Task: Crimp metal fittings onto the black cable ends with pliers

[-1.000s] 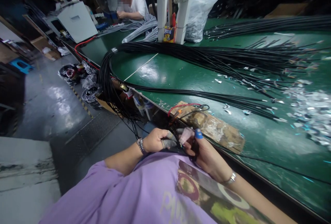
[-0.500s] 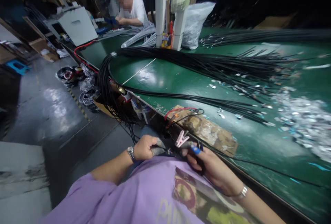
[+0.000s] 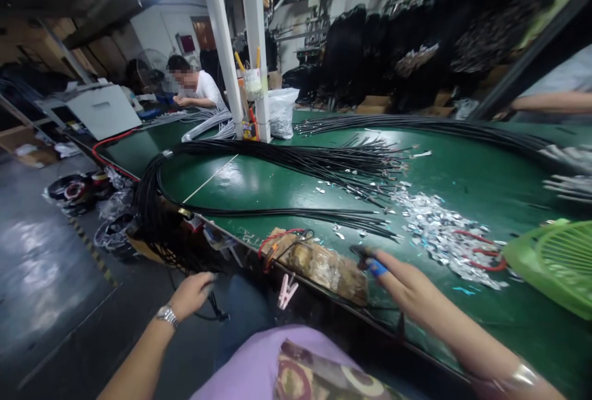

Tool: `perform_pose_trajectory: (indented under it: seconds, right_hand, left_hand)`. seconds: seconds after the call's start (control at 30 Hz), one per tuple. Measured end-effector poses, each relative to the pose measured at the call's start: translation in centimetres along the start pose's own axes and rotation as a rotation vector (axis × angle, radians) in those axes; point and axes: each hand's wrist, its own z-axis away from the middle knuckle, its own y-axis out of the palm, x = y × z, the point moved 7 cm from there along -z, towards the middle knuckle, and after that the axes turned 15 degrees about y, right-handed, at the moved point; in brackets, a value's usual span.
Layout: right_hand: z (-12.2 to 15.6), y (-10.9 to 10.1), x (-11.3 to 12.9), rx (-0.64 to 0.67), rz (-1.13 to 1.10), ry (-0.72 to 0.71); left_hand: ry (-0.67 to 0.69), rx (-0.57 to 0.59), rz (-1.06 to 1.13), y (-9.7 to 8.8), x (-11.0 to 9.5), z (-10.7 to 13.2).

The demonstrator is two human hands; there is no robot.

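My left hand [image 3: 192, 295], a watch on its wrist, is closed on a black cable [image 3: 213, 306] below the table edge; the cable's end hangs under the fingers. Over the green table, my right hand [image 3: 383, 267] has its fingers drawn together, dark covers on the tips and blue tape round one finger. Whatever they may hold is hidden. Close to it lies a tape-wrapped wooden block [image 3: 319, 261] with red and black wires. A pink clothespin [image 3: 287, 292] sits at the table edge between my hands. Behind them, a thin bundle of black cables [image 3: 296, 212] lies along the table.
A thick black cable bundle [image 3: 277, 155] bends over the left table edge. Silvery scraps [image 3: 439, 233] cover the right side, near red-handled pliers [image 3: 485, 258] and a green basket [image 3: 550, 258]. White posts [image 3: 253, 48] stand behind. One person [image 3: 203, 89] sits at back left; another's arm [image 3: 550, 103] shows right.
My hands have moved apart: the left toward the left with the cable, the right out over the table. The view has tilted up and swung right, bringing the green basket into sight.
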Motion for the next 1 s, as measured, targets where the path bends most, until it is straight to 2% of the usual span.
perform_pose_trajectory:
  seconds: [0.07, 0.13, 0.17, 0.23, 0.33, 0.4, 0.47, 0.53, 0.6, 0.67, 0.73, 0.8, 0.9, 1.0]
  right_hand:
    - [-2.1, 0.2, 1.7, -0.088, 0.181, 0.024]
    - [-4.1, 1.5, 3.1, -0.081, 0.415, 0.061]
    - [-5.1, 1.9, 3.3, -0.061, 0.525, 0.101]
    - [-6.6, 1.1, 2.8, -0.075, 0.562, 0.163]
    - [-7.4, -3.3, -0.6, -0.171, 0.609, 0.343]
    - [-6.7, -6.3, -3.0, -0.234, 0.644, 0.47]
    - [-5.7, -7.6, -3.9, -0.262, 0.657, 0.511]
    - [-5.1, -6.7, -3.2, -0.252, 0.644, 0.457]
    - [-5.0, -4.3, -1.6, -0.176, 0.62, 0.297]
    - [-5.2, -3.0, -1.4, -0.165, 0.616, 0.296]
    - [-5.5, -3.4, -2.3, -0.226, 0.619, 0.361]
    - [-5.7, -4.6, -3.8, -0.281, 0.613, 0.426]
    - [-5.8, -5.7, -5.4, -0.306, 0.577, 0.452]
    - [-5.7, -5.7, -5.5, -0.324, 0.504, 0.4]
  left_hand:
    - [0.098, -0.318, 0.03, -4.0, -1.4, -1.8]
    - [0.187, -0.589, 0.008, -7.3, -3.1, -3.6]
    - [0.243, -0.687, -0.013, -8.5, -4.1, -4.5]
    - [0.372, -0.802, -0.067, -10.1, -6.3, -6.4]
    - [0.546, -0.833, -0.155, -11.1, -9.3, -9.2]
    - [0.617, -0.809, -0.178, -11.3, -10.8, -10.9]
    - [0.652, -0.753, -0.172, -11.2, -12.3, -12.8]
    - [0.666, -0.655, -0.178, -11.0, -14.1, -15.1]
    - [0.663, -0.512, -0.223, -10.4, -16.5, -17.5]
    - [0.672, -0.34, -0.272, -9.3, -19.0, -19.9]
    - [0.698, -0.189, -0.329, -8.2, -21.6, -21.8]
    - [0.723, -0.088, -0.393, -7.1, -23.8, -23.4]
    - [0.726, 0.008, -0.475, -5.7, -26.2, -25.5]
    - [0.705, 0.056, -0.496, -4.5, -28.0, -27.2]
